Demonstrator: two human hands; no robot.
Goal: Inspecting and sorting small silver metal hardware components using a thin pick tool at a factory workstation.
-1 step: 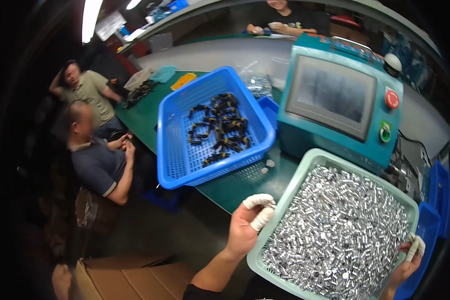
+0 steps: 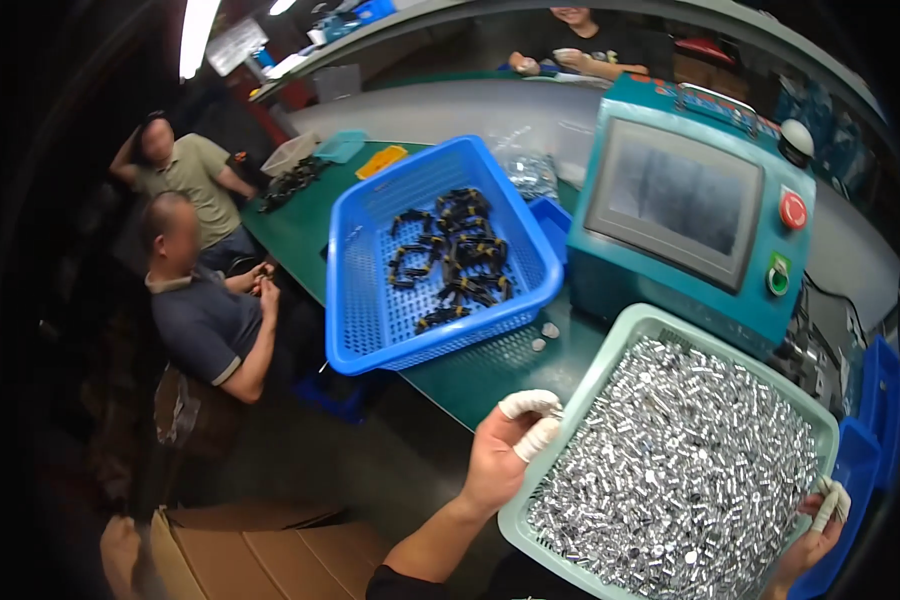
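A light green plastic basket (image 2: 590, 378), heaped with small shiny metal sleeve-like pieces (image 2: 680, 470), is in front of me on the right. My left hand (image 2: 500, 455), with white tape or covers on its thumb and forefinger, grips the basket's left rim. Across from it my right hand (image 2: 815, 530), its fingers also wrapped in white, holds the right rim. The far side of each grip is hidden. Left of it, on the green table (image 2: 440, 400), a larger blue basket (image 2: 355, 358) holds several bundled black cables with yellow bands (image 2: 475, 250).
A teal machine (image 2: 585, 260) with a screen and red and green buttons stands behind the green basket. Blue bins (image 2: 855, 470) lie to the right. Two people are at the left, one across the table. A cardboard box (image 2: 270, 560) is at lower left.
The view has shifted slightly, so the table, machine and blue basket appear a little farther right. Both hands keep hold of the green basket.
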